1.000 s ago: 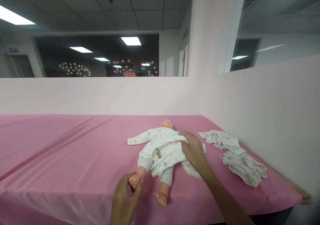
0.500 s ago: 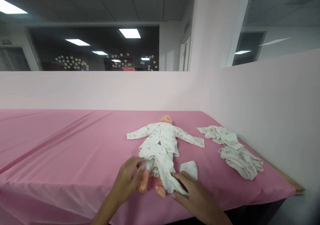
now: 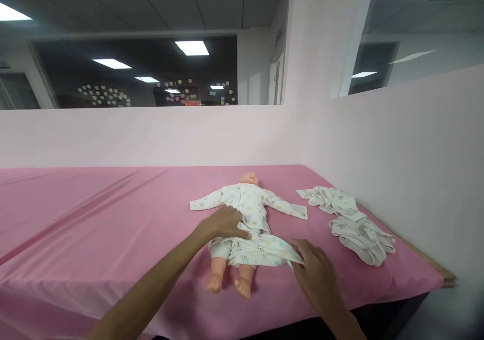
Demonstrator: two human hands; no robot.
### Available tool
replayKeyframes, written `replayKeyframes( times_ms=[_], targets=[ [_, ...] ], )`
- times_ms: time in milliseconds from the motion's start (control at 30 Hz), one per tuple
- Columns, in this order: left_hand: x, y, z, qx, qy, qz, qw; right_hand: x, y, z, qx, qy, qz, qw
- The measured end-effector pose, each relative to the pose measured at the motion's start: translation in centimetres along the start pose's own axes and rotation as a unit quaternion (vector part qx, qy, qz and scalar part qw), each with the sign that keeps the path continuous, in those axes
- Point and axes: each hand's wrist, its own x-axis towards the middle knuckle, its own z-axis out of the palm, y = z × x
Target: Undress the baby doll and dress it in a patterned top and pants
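A baby doll [image 3: 248,178] lies on its back on the pink cloth, head toward the wall, both bare feet toward the near edge. It wears a white patterned jacket [image 3: 251,204] with its sleeves spread. My left hand [image 3: 225,222] is closed on white patterned fabric at the doll's waist. In my right hand, [image 3: 312,262] pinched between thumb and fingers, is the end of the white patterned garment [image 3: 264,249], stretched sideways across the doll's upper legs. Its other end runs to the waist near my left hand.
Two crumpled white garments [image 3: 336,201] [image 3: 365,239] lie at the right, near the wall. The pink-covered table [image 3: 94,219] extends left; its wooden edge [image 3: 434,267] shows at right. A wall with windows stands behind.
My left hand has moved up from the doll's leg to its waist. My right hand has moved right and up, pulling the garment end sideways; the separate-looking white piece beside it no longer shows.
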Motion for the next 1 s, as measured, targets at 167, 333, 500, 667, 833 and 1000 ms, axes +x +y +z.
replayKeyframes(
  times_ms=[167,333,500,667,833,1000],
  targets=[
    [-1.0,0.1,-0.3,0.05,0.005,-0.008,0.999,-0.9,0.2,-0.8,0.029,-0.161,-0.054,0.985],
    [-2.0,-0.9,-1.3,-0.028,-0.008,-0.032,0.999,-0.7,-0.2,-2.2,0.16,-0.224,-0.086,0.957],
    [-1.9,-2.4,-1.2,-0.319,-0.024,-0.015,0.947,1.7,-2.4,-1.6,0.317,-0.189,-0.027,0.929],
    [-2.4,-2.3,-1.3,-0.31,-0.002,-0.051,0.949,4.3,-4.6,0.6,0.371,-0.184,0.01,0.91],
    [-2.2,-2.6,-3.0,-0.156,-0.059,-0.091,0.982,5.6,-4.6,1.9,0.347,-0.178,-0.012,0.921],
    [-1.1,-2.8,-3.9,-0.141,-0.102,-0.045,0.984,7.0,-4.7,2.5,0.347,-0.161,-0.03,0.923]
  ],
)
